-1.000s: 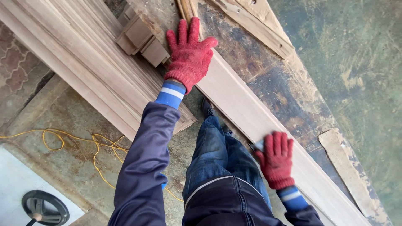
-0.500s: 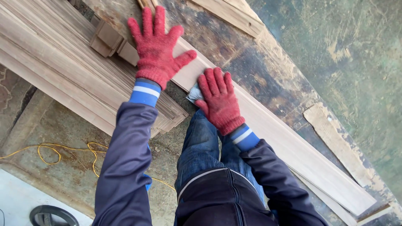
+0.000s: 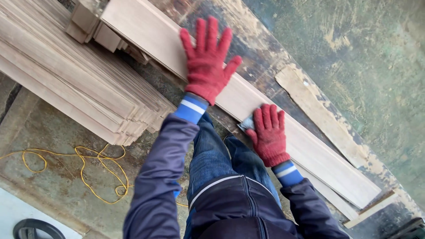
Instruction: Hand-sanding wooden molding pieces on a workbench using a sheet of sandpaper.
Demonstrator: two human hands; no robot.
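A long pale wooden board lies slantwise across a worn, paint-stained worktable. My left hand, in a red glove, presses flat on the board with its fingers spread and holds nothing. My right hand, also in a red glove, rests on the board's near edge, a little below and to the right of the left hand. It is closed over a small grey sanding pad, of which only one corner shows. My blue-jeaned legs stand right against the table below the board.
A thick stack of similar boards lies to the left, with short wood blocks at its far end. A scrap plank lies beyond the board. A yellow cord coils on the concrete floor, with a dark round object at the bottom left.
My right hand slid up the board's near edge to beside the left hand, then back down a short way. The left hand stayed flat on the board.
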